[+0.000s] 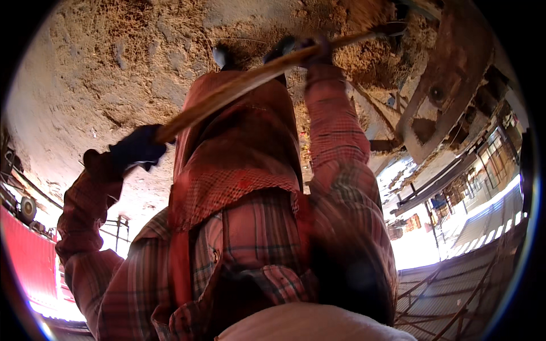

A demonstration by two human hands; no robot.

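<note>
A long wooden-handled tool, shovel-like, slants across my body from middle left to upper right. Its dark, narrow head is blurred among loose brown litter, so I cannot tell its exact shape. My left hand, in a dark blue glove, is closed round the rear end of the handle. Farther along, near the head, my right hand is wrapped round the shaft, also in a dark glove and partly smeared by motion. Both arms wear plaid sleeves.
My shoes stand on dirt ground strewn with straw-like bits. A rusty metal frame with openings rises at the right, a thin pole beside it. At the far left are a wheel and a red wall.
</note>
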